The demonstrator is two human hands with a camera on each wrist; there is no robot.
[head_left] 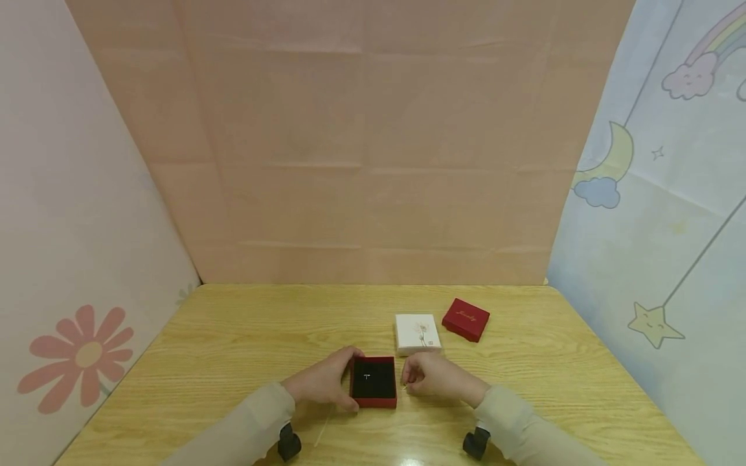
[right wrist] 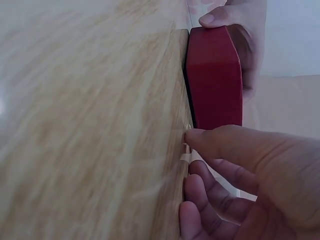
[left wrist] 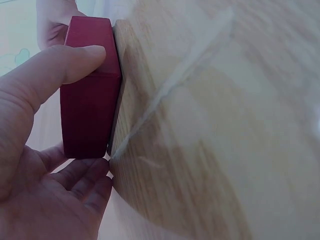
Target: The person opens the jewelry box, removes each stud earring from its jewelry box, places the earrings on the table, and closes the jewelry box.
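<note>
An open red jewellery box [head_left: 375,402] with a black insert [head_left: 379,387] sits on the table. A tiny silvery T-shaped piece [head_left: 366,377] shows on the insert, left of its middle. My left hand [head_left: 326,380] grips the box from the left, its thumb [left wrist: 82,62] against the front wall and the fingers round towards the back. Just right of the box, my right hand [head_left: 434,375] pinches a small shiny piece of jewellery [head_left: 405,388] low over the tabletop. Fingertips mostly hide this piece, so its exact kind cannot be told.
Behind my right hand lies a white square box [head_left: 415,331] with a flower print. Further right and back is a red lid [head_left: 465,319] with gold lettering. The wooden table [head_left: 262,323] ends at a plain backdrop, with patterned side panels left and right.
</note>
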